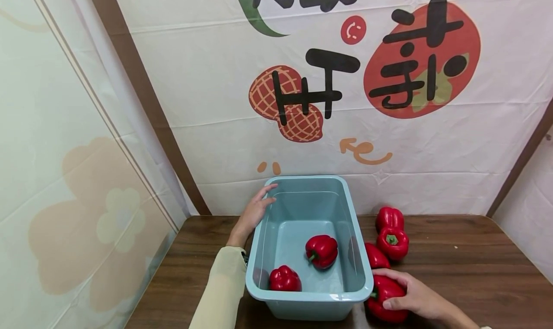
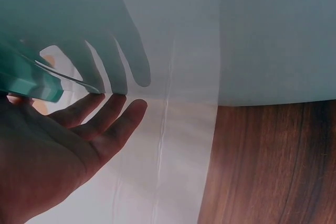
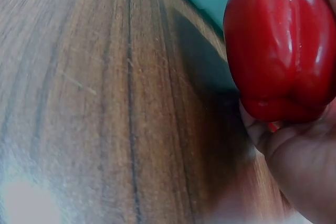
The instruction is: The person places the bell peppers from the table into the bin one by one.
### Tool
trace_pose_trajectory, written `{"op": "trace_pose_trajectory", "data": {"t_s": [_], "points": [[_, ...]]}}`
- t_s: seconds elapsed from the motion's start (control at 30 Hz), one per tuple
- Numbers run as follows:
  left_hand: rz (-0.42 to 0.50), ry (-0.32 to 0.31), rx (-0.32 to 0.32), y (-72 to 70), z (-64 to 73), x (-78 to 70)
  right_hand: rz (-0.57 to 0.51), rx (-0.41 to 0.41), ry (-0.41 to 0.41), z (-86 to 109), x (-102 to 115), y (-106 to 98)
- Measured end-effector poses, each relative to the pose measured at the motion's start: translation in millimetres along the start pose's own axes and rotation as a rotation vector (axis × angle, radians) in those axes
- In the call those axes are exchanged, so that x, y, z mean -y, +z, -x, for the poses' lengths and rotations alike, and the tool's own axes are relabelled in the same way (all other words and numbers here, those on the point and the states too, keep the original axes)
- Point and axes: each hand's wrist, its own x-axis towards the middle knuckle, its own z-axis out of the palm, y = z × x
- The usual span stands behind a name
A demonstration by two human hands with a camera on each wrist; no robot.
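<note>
A light blue plastic tub stands on the table, with one red bell pepper near its middle and another red bell pepper in its near left corner. My left hand rests at the tub's left rim; in the left wrist view its loosely straight fingers lie along the outer wall. To the right of the tub, my right hand grips a red bell pepper, thumb on the near side and fingers over the far side. The right wrist view shows this pepper's lobed end against the palm.
Beyond the right hand, more red bell peppers lie along the tub's right side: one close to its wall, one with its stem facing up and one at the back. A printed white cloth hangs behind the brown wooden table.
</note>
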Motion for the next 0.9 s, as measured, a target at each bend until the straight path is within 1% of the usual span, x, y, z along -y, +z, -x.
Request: {"op": "trace_pose_trajectory", "data": {"t_s": [0.3,0.63,0.9], "points": [[0.003,-0.001,-0.006,0.1,0.7,-0.3,0.006,0.009,-0.034,0.7,6,1],[0.013,-0.009,-0.007,0.8,1.5,-1.1,0.032,0.006,-0.020,0.8,13,-1],[0.018,-0.001,-0.009,0.4,0.4,0.7,0.067,-0.009,-0.039,4.0,25,1]]}}
